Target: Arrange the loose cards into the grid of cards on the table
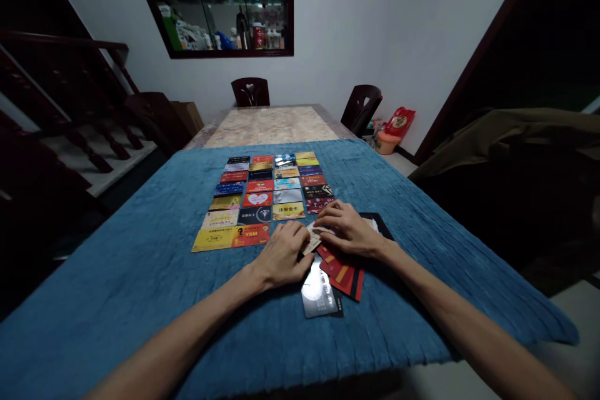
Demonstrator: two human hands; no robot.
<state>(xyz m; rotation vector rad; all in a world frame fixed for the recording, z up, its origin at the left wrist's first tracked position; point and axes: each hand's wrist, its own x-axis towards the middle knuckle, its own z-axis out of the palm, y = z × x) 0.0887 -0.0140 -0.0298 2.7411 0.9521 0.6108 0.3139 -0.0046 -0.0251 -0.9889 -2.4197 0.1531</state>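
My left hand (282, 254) is closed, with its fingers curled around the left edge of a cream-coloured card (311, 241). From the other side my right hand (345, 229) pinches the same card, its fingertips bent over the top. Just below both hands lie a shiny silver-grey card (319, 290) and several red cards (344, 275) fanned out, partly under my right hand. Ahead and to the left, several colourful cards are laid in four columns, among them a gold card (288, 210), an orange-red card (251, 235) and a yellow card (214, 239) nearest me.
A blue cloth (154, 225) covers the near part of the table, whose marble-patterned top (276, 125) shows beyond it. Dark chairs (250, 92) stand around the far end. Under my right wrist, a black flat object (380, 225) lies partly hidden.
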